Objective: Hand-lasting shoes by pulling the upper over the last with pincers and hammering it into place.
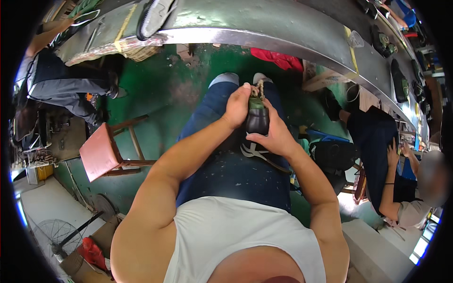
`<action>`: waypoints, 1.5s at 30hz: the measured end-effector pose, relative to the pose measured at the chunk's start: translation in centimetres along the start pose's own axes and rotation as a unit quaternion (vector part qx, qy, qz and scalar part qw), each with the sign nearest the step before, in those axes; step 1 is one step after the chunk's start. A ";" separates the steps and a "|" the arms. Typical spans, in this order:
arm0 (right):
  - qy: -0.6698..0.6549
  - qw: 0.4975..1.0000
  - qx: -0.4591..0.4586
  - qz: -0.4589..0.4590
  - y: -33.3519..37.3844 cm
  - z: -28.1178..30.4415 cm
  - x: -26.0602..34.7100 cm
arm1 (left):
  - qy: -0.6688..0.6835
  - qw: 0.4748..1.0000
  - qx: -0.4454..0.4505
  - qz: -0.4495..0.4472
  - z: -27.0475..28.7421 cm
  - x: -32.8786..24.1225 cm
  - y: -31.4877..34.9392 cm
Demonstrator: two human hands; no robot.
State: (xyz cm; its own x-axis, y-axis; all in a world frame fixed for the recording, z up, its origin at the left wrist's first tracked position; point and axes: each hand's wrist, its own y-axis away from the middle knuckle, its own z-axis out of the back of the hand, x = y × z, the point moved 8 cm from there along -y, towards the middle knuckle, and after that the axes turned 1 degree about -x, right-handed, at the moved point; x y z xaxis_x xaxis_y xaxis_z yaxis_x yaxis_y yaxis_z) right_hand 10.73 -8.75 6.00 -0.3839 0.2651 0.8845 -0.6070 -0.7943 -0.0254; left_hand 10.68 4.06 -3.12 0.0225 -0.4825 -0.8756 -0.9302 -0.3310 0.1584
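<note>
Over my lap I hold a black shoe [257, 121] on a green last, with a knotted cord [259, 88] at its far end. My left hand [237, 105] is closed against the left side of the shoe, its thumb up by the cord. My right hand [276, 130] grips the right side, with its thumb at the near black end. Most fingers of both hands are hidden behind the shoe. Just nearer to me, a pale looped tool [255, 152] lies across my dark blue trousers; I cannot make out its kind.
A long metal-topped bench [222, 19] curves across the far side, bearing a grey shoe [153, 21] and several black shoes [399, 80] at the right. A pink-seated stool [100, 152] stands left on the green floor. Co-workers sit on both sides. A fan [56, 238] is near left.
</note>
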 end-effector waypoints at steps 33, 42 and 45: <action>0.108 0.981 0.034 0.158 4.6 -1.8 2.9 | 0.057 0.948 0.092 0.299 2.8 -3.0 11.6; 0.257 0.959 0.057 -0.105 10.9 0.6 -6.8 | -0.079 0.990 0.118 0.014 -1.4 -20.1 -2.2; 0.248 0.959 0.062 -0.125 10.2 0.7 -8.3 | -0.086 0.995 0.040 0.012 -4.0 -23.3 -14.0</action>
State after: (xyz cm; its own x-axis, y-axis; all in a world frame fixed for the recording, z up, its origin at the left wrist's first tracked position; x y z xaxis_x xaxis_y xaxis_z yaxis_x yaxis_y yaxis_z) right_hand 8.21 -19.46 -1.24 -0.5387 0.6591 0.5248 -0.6485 -0.7220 0.2412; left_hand 24.60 16.72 16.91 -0.0570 -0.3405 -0.9385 -0.9559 -0.2528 0.1498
